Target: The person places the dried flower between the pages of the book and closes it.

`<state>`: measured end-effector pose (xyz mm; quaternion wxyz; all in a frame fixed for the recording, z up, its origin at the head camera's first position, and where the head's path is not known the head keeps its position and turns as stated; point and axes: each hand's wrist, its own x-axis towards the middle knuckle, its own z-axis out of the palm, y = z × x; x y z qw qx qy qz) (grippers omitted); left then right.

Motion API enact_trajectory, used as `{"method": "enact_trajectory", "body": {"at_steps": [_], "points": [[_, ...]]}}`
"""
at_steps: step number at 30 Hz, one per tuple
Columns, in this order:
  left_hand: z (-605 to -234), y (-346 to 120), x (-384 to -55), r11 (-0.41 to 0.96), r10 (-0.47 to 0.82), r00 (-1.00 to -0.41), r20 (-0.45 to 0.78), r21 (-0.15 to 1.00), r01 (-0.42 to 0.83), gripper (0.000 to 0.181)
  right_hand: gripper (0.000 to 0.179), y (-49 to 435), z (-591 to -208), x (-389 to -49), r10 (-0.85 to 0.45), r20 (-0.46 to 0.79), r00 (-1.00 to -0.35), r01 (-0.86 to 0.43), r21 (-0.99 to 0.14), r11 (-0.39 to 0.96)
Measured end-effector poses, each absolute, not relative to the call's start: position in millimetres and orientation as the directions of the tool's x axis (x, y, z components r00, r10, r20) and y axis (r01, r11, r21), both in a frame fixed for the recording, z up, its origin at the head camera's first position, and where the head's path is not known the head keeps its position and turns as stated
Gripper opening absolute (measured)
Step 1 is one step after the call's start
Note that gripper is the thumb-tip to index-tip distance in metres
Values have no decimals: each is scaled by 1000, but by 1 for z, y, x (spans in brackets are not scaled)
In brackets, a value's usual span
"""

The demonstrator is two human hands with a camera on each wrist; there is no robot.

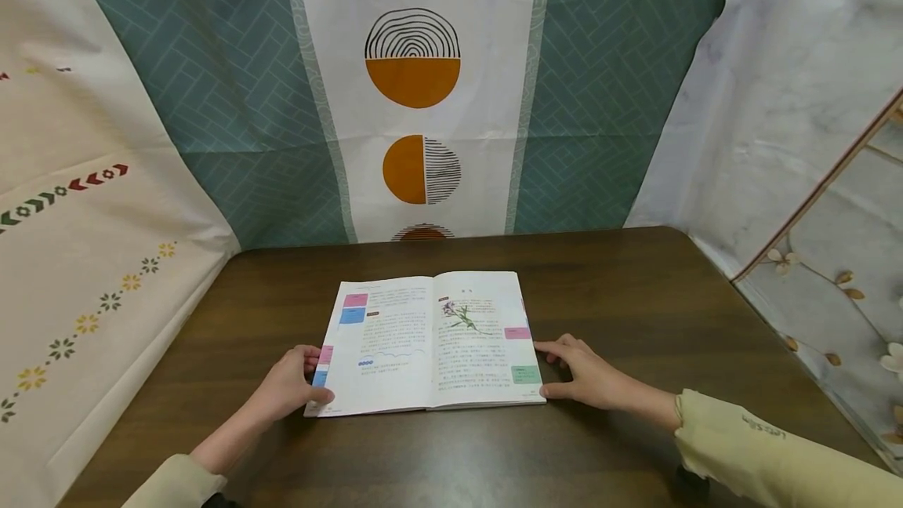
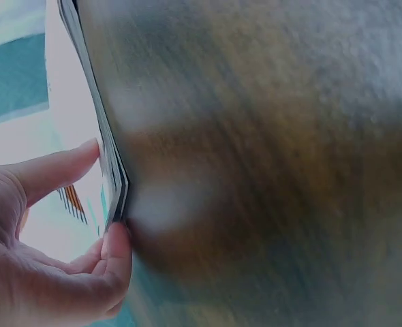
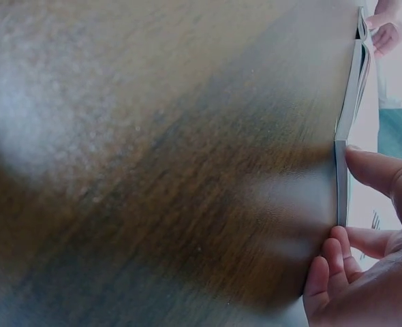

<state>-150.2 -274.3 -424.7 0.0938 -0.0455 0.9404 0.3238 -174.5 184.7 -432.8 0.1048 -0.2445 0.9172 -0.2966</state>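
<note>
An open book (image 1: 395,382) lies flat on the dark wooden table, with printed text, coloured boxes and a purple flower drawing on its right page. My left hand (image 1: 289,384) holds the book's lower left corner. In the left wrist view, the left thumb (image 2: 71,163) lies on the page while the fingers (image 2: 118,255) curl in at the side edge. At the right edge, near the lower corner, my right hand (image 1: 582,375) touches the book with relaxed fingers. The right thumb (image 3: 375,169) meets the corner and the fingertips sit lower along the edge, close to the tabletop.
The brown table (image 1: 466,461) extends on all sides of the book. Behind it hangs a green and white patterned cloth (image 1: 240,100). A cream cloth (image 1: 92,257) drapes along the left, and a pale floral cloth (image 1: 790,139) along the right.
</note>
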Motion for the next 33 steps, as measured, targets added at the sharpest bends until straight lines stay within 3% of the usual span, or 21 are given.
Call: {"method": "enact_trajectory", "body": {"at_steps": [10, 19, 26, 33], "points": [[-421, -272, -152, 791, -15, -973, -230, 592, -152, 84, 71, 184, -434, -174, -528, -38, -849, -400, -607, 687], [-421, -277, -157, 737, 2, -972, -234, 658, -157, 80, 71, 186, -434, -173, -529, -45, -848, -393, -617, 682], [-416, -284, -156, 683, 49, -967, -250, 715, -150, 79, 71, 185, -434, -173, -527, -40, -849, -398, -608, 687], [-408, -291, -155, 606, 156, -970, -189, 793, -57, 84, 75, 186, -435, -177, -539, -48, -841, -402, -610, 683]]}}
